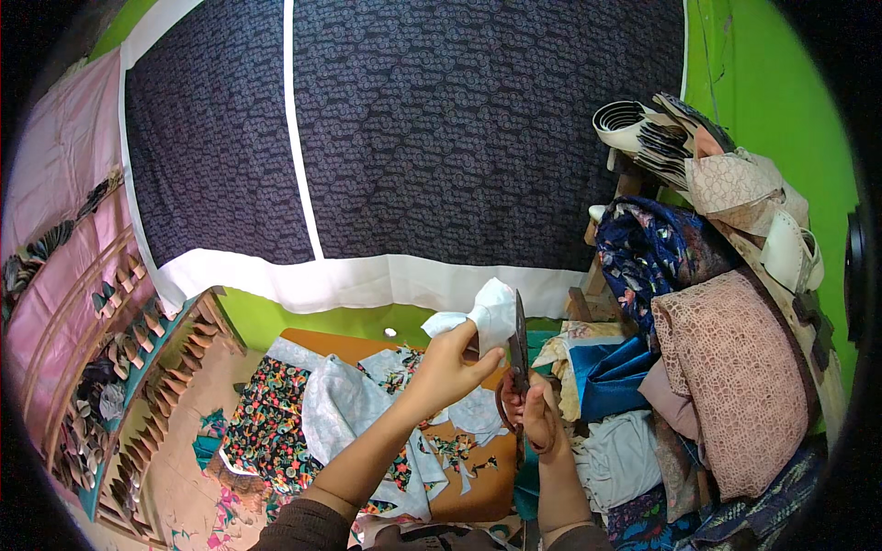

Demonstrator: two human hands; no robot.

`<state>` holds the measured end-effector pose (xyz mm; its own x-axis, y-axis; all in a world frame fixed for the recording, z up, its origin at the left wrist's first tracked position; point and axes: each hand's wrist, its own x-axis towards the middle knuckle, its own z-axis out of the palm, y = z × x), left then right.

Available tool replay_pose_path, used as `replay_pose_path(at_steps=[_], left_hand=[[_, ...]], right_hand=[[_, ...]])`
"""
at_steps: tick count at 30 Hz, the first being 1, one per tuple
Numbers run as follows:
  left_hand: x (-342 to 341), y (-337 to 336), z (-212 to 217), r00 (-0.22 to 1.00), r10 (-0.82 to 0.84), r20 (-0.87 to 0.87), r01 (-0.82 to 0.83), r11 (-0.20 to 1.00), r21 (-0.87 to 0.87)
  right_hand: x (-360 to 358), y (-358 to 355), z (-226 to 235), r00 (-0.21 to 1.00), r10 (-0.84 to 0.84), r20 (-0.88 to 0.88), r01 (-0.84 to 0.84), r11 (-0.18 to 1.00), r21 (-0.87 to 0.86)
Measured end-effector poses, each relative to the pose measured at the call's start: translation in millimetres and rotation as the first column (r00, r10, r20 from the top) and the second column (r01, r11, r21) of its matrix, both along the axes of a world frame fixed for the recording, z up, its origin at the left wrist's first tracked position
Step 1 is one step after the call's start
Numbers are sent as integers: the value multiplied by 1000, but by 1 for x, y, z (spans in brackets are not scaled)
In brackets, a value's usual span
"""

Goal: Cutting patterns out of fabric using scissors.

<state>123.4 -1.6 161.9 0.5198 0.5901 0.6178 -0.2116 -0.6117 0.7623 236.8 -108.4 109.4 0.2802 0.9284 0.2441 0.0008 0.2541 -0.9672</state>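
My left hand (448, 367) is closed on a small folded piece of white cloth (494, 314), raised above the table, with one flap sticking out to the left. In my right hand (540, 415) is a pair of dark scissors (521, 342), held upright by the handles. The blades stand right beside the cloth's right edge; whether they touch it I cannot tell. Below my hands, black floral fabric (266, 413) with a pale reverse side lies bunched over the brown tabletop (482, 491). Small floral scraps (457, 450) are scattered near my left forearm.
Shoes stand on a rack (147, 344) at the left. Folded fabrics, including a pink lace one (726, 386) and a teal one (611, 372), are piled at the right. Above them, a wooden shelf holds pale shoe parts (740, 188). A dark patterned cloth (459, 129) hangs at the back.
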Motion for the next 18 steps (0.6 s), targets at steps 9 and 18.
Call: replay_pose_path(at_steps=[9, 18], left_hand=[[4, -4, -11, 986, 165, 31, -156, 966, -207], [10, -11, -16, 969, 202, 144, -177, 970, -166]], right_hand=[[-19, 4, 1, 981, -89, 171, 86, 996, 27], [-17, 5, -18, 983, -79, 164, 63, 993, 101]])
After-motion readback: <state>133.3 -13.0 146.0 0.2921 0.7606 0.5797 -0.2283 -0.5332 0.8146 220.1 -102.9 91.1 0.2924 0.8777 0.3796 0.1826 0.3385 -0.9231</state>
